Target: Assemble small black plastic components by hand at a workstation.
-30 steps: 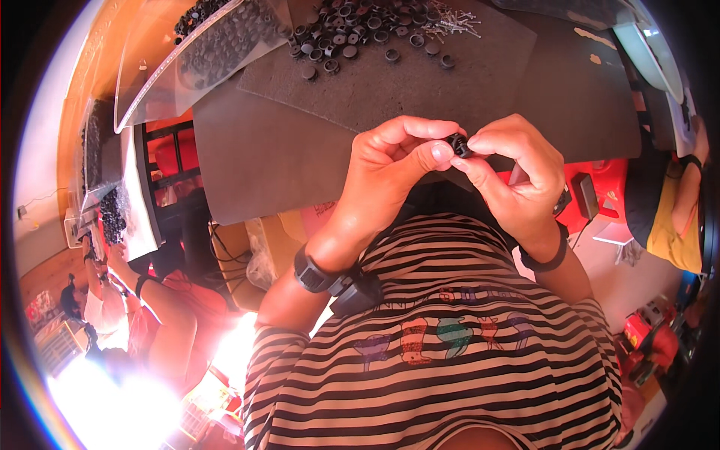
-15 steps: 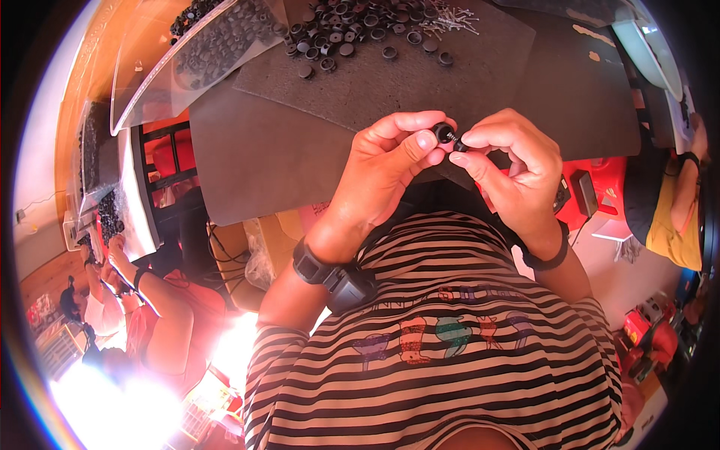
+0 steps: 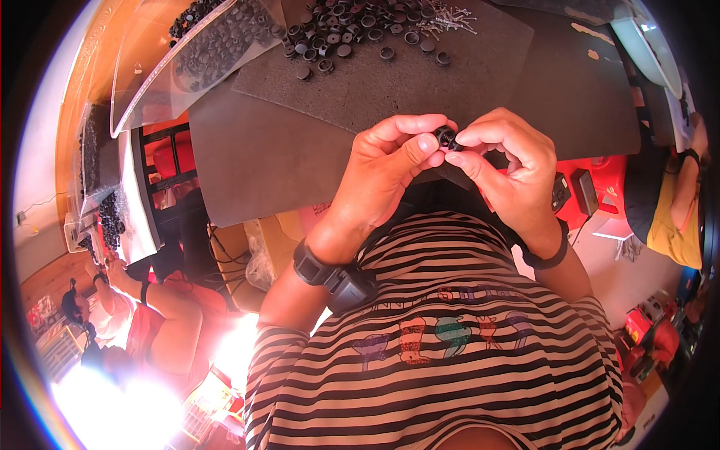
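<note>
Near the front edge of the table, both my hands meet over small parts. My left hand (image 3: 375,169) is closed, with thumb and fingers pinching a round black plastic cap (image 3: 443,135). Against it, my right hand (image 3: 516,154) pinches a small black piece (image 3: 456,145), mostly hidden by the fingertips. The two parts touch or nearly touch; whether one sits inside the other I cannot tell. Farther back lies a pile of black round caps (image 3: 344,52) in the same style, and beside it a bunch of thin silvery screws or pins (image 3: 456,22).
A grey mat (image 3: 420,90) lies on the dark tabletop (image 3: 247,165). A clear bag or bin of black parts (image 3: 225,56) stands at the back left. Other people work at left and right, one arm (image 3: 684,195) showing. A cardboard box (image 3: 281,240) is below the table edge.
My right hand has moved slightly left, bringing its small black piece up against the cap in my left hand; the silvery coil or thread between them no longer shows plainly.
</note>
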The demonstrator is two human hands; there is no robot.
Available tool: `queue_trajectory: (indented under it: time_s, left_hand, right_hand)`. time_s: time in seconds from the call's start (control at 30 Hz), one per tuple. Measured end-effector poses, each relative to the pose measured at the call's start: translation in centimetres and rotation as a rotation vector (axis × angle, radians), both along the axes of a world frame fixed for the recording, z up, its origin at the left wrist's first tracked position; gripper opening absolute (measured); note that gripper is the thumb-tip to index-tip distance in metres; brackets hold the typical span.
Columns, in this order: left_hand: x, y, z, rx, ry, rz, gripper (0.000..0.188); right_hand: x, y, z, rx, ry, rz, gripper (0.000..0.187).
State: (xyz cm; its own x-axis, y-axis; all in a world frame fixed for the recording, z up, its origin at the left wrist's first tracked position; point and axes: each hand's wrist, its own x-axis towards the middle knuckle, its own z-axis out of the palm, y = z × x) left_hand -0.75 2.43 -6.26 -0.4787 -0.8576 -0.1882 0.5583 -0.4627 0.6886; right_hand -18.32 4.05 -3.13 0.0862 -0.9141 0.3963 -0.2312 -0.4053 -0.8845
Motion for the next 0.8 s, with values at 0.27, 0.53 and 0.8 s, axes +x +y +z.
queue_trajectory:
  time_s: [0.27, 0.53, 0.8]
  left_hand:
    - [-0.03, 0.17, -0.12, -0.031, -0.029, -0.004, 0.023]
    - [-0.15, 0.23, -0.01, -0.123, -0.079, 0.001, 0.022]
    - [0.02, 0.33, 0.01, -0.112, -0.078, -0.001, 0.02]
  right_hand:
    - [0.01, 0.19, -0.46, 0.142, -0.122, 0.023, 0.016]
    - [-0.54, 0.08, -0.34, 0.313, -0.238, 0.123, 0.019]
    - [-0.34, -0.02, -0.22, 0.238, -0.121, 0.063, 0.017]
